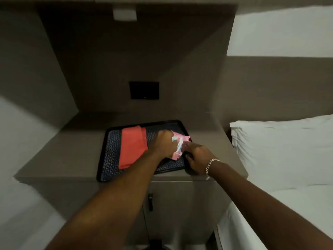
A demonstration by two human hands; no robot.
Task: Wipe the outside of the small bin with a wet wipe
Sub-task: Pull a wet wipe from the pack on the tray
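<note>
A pink wet-wipe pack (177, 146) lies on the right half of a black patterned tray (110, 150) on the bedside cabinet. My left hand (164, 143) grips the pack's left side from above. My right hand (195, 156), with a silver bracelet at the wrist, pinches at the pack's opening, where a bit of white wipe shows. A dark round shape (158, 245) at the bottom edge, on the floor below the cabinet, could be the small bin; it is mostly cut off.
A folded red cloth (132, 148) lies on the tray's left half. The grey cabinet top (72, 150) sits in a recessed niche with a black wall plate (144, 90). A bed with a white pillow (281, 150) adjoins on the right. A cabinet door handle (150, 202) is below.
</note>
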